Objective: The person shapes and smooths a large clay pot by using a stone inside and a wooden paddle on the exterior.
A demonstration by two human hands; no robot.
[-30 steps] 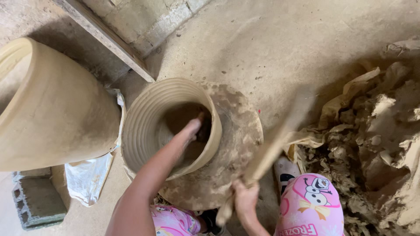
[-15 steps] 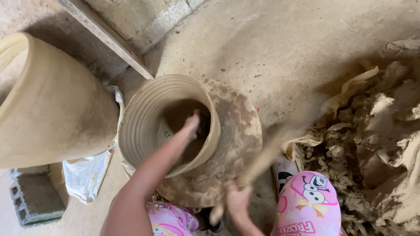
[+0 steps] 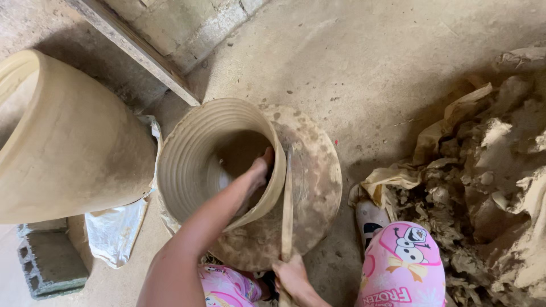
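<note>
A wet, ribbed clay pot stands on a round clay-smeared board on the floor. My left hand reaches down inside the pot and presses flat against the inner side of its right wall. My right hand grips the lower end of a flat wooden paddle. The paddle lies upright against the outside of the same wall, opposite the left hand. My knees in pink printed trousers show at the bottom edge.
A large finished clay jar leans at the left. Below it lie a white plastic bag and a grey concrete block. A heap of raw clay under crumpled plastic fills the right. A wooden plank crosses the top left.
The paddle was swung out to the right, blurred, and has come in flat against the pot's outer wall. My left hand has stayed inside the pot.
</note>
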